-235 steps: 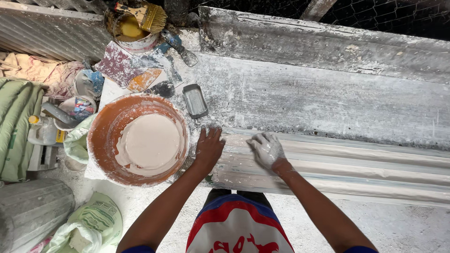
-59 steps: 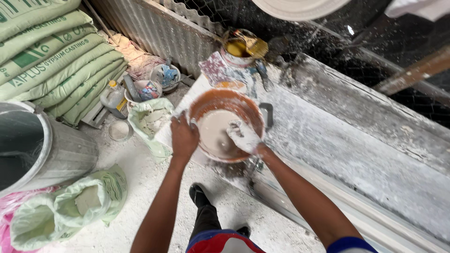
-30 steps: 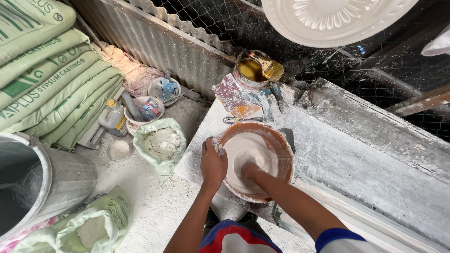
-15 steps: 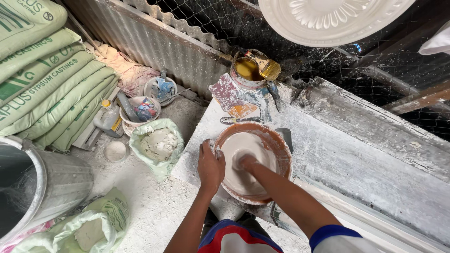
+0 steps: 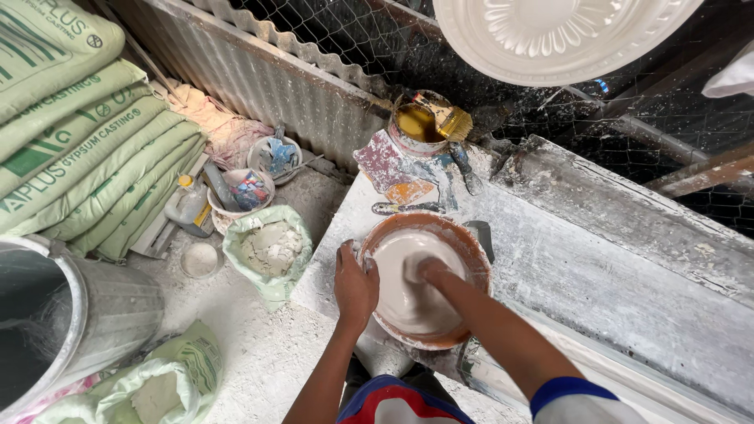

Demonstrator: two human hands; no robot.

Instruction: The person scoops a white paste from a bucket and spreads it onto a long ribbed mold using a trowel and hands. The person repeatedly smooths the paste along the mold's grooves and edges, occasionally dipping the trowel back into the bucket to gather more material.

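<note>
At the near edge of the white-dusted tabletop (image 5: 565,267), the person's left hand (image 5: 355,286) curls closed over the rim of the brown bowl (image 5: 471,259), fingers gripping its left side. The right hand (image 5: 428,271) is sunk into the white plaster mix (image 5: 404,294) that fills the bowl; its fingers are buried, so whether they are spread or clenched cannot be told. The bowl sits on the tabletop's left end, close to the corner.

To do this mixing well, it seems wise to keep the left hand firm on the rim so the bowl does not slide toward the edge, and to sweep the right hand along the bottom and walls, where lumps would likely hide. Slow strokes should keep the mix from slopping over the near rim, which looks already smeared.

Just beyond the bowl lie a paint-stained rag (image 5: 393,169) and a small tool (image 5: 408,208), then a tin with a yellow brush (image 5: 428,122) against the mesh fence. On the floor to the left stand an open green bag of powder (image 5: 267,251) and a metal drum (image 5: 94,314), with stacked green sacks (image 5: 71,126) behind. A white moulded disc (image 5: 550,35) hangs overhead.
</note>
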